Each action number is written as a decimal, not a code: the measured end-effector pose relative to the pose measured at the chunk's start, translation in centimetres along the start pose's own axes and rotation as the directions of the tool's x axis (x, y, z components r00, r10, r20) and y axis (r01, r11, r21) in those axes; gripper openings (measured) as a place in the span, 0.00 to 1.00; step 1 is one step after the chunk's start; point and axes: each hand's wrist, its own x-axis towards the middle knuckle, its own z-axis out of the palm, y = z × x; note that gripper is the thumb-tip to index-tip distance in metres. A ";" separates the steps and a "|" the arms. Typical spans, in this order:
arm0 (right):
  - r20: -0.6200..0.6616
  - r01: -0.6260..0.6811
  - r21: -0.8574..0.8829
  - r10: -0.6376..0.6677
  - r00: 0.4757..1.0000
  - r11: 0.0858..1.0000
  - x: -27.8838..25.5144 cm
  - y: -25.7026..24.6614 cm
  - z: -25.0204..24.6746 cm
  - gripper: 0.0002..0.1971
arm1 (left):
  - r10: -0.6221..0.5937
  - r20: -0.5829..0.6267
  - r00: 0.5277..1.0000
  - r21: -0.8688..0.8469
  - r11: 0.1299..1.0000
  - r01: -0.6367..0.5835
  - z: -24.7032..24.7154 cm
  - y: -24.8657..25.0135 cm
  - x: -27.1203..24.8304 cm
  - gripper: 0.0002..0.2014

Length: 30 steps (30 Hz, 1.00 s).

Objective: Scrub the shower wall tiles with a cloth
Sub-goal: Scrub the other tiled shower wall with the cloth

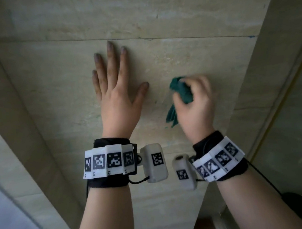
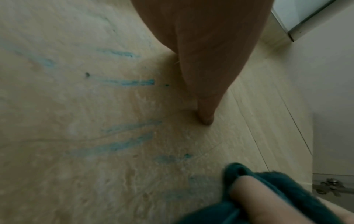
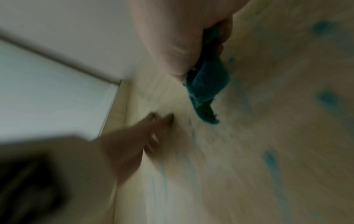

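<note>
Beige tile wall [image 1: 160,63] | left hand [image 1: 116,99] flat | right hand [image 1: 196,107] grips cloth [image 1: 181,92]

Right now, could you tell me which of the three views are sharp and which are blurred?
Head view: dim but mostly sharp, slight smear on the right hand gripping the cloth. Left wrist view: blue streaks fairly clear. Right wrist view: heavily motion-blurred throughout.

Open beige tile [image 1: 187,57] above and right of the bunched green cloth [image 1: 181,91]; leftward blocked by left hand [image 1: 116,97] flat on wall; side wall [image 1: 275,54] closing in right.
</note>
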 end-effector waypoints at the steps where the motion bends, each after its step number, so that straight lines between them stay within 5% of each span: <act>1: 0.081 0.027 0.002 -0.027 0.996 1.000 -1.5 -0.2 0.3 0.11 | 0.003 0.003 1.000 0.003 1.000 -0.003 0.0 0.0 -0.1 0.38; 4: 0.230 0.086 -0.033 -0.076 0.970 0.996 -3.4 -0.1 0.3 0.13 | 0.006 0.011 1.000 0.010 1.000 -0.006 -0.1 -0.1 -0.4 0.37; 11: -0.099 -0.062 0.006 0.062 0.993 0.998 0.4 0.1 0.0 0.08 | 0.004 0.029 1.000 0.034 0.999 -0.005 -0.2 -0.5 -0.9 0.37; 17: 0.315 0.066 -0.020 -0.056 0.947 0.998 -3.7 -1.1 0.9 0.13 | 0.028 0.061 0.998 0.052 0.998 -0.031 -0.5 -1.0 -1.0 0.37; 24: 0.002 0.039 0.002 -0.039 0.999 0.999 1.9 -1.7 0.8 0.09 | 0.036 0.092 0.995 0.117 0.992 -0.046 -1.1 -2.0 -1.3 0.34; 27: 0.165 0.115 -0.022 -0.110 0.980 0.993 -1.2 -1.9 1.8 0.12 | 0.038 0.094 0.995 0.115 0.992 -0.049 -1.1 -2.3 -1.4 0.33; 30: 0.430 0.200 0.019 -0.188 0.883 0.980 -5.8 -1.4 2.1 0.12 | 0.020 0.083 0.996 0.090 0.996 -0.028 -0.9 -2.0 -1.3 0.33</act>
